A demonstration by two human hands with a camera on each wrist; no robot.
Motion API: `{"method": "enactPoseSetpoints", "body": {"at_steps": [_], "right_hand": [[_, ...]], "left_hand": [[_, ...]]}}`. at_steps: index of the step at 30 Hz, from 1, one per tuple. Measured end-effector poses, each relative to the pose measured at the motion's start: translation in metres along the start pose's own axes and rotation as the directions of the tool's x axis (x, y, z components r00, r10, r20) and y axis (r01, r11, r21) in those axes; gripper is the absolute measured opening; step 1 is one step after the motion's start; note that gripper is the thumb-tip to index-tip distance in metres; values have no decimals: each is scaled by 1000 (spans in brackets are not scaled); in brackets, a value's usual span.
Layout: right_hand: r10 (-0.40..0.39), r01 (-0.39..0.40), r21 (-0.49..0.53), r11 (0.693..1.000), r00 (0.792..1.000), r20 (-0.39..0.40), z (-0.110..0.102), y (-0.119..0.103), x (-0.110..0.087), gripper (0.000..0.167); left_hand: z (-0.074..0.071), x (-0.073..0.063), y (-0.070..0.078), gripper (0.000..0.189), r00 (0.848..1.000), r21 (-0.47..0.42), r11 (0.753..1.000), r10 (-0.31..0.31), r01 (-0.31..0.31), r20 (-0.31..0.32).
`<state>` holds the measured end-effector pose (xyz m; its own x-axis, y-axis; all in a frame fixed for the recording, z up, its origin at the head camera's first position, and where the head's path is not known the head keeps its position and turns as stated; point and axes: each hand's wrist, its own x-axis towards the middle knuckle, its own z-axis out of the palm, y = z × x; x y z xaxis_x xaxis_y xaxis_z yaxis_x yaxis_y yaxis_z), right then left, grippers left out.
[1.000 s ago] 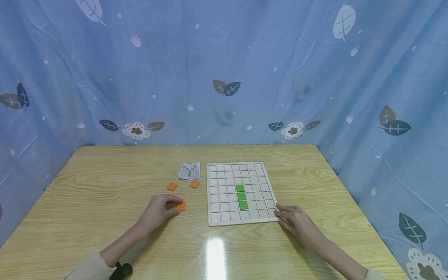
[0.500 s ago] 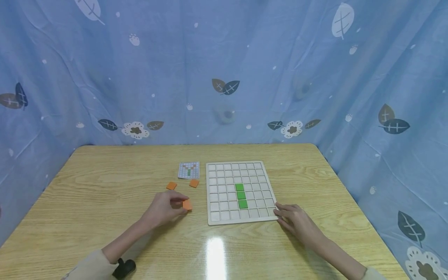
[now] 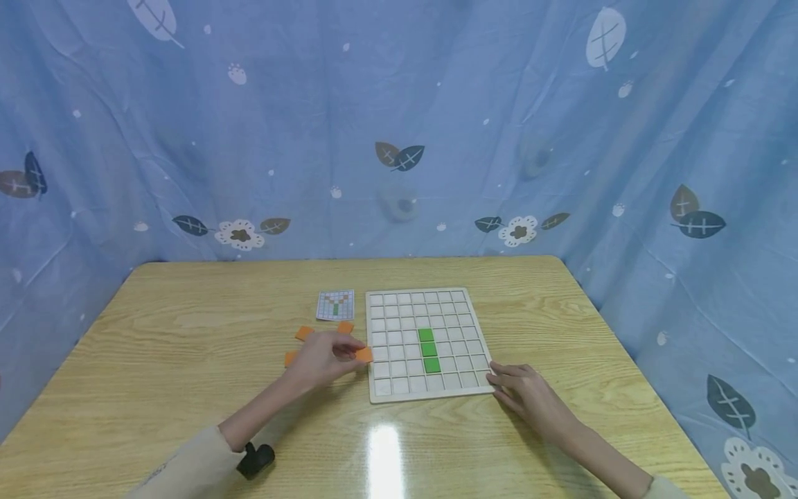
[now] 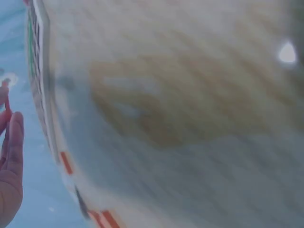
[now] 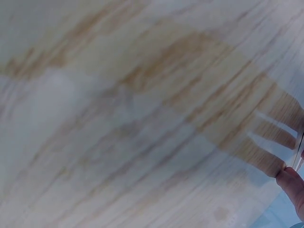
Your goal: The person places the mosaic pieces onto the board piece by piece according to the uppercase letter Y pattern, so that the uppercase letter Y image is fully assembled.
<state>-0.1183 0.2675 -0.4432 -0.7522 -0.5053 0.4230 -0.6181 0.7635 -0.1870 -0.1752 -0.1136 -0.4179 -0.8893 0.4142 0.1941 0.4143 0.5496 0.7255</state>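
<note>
My left hand (image 3: 321, 359) pinches an orange square tile (image 3: 364, 355) between thumb and fingers, at the left edge of the white grid board (image 3: 461, 346). In the left wrist view, part of this hand (image 4: 12, 166) and the thin edge of the tile (image 4: 7, 102) show at the far left. Three green tiles (image 3: 429, 349) stand in a column on the board. My right hand (image 3: 530, 398) rests its fingertips on the board's lower right corner. Only some fingertips (image 5: 289, 183) of it appear in the right wrist view.
Left of the board lie more orange tiles: one (image 3: 304, 333), another (image 3: 346, 326), and a third (image 3: 290, 358) partly behind my left hand. A small printed pattern card (image 3: 334, 305) lies behind them. A blue patterned curtain (image 3: 399, 125) hangs behind the wooden table (image 3: 206, 312).
My left hand has picked up an orange tile from the table and carried it right to the board's left edge. Another orange tile shows behind that hand. My right hand stays at the corner.
</note>
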Motion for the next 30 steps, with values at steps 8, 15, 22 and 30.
{"method": "enactPoseSetpoints", "body": {"at_steps": [8, 15, 22, 30], "right_hand": [[-11, 10, -6, 1000, 1000, -18, 1, 0, 0, 28], [-25, 24, -12, 1000, 999, -29, 2, 1, 0, 29], [0, 0, -1, 1000, 1000, -11, 1, 1, 0, 28], [3, -3, 1, 1000, 1000, -12, 2, 1, 0, 28]], "left_hand": [[10, 26, 19, 19, 999, -68, 997, -35, 35, 0], [19, 47, 30, 19, 1000, -39, 999, -28, 29, 6], [29, 66, 37, 17, 999, -70, 997, -41, 43, 19], [44, 87, 40, 16, 1000, -38, 999, -15, 15, 24]]}}
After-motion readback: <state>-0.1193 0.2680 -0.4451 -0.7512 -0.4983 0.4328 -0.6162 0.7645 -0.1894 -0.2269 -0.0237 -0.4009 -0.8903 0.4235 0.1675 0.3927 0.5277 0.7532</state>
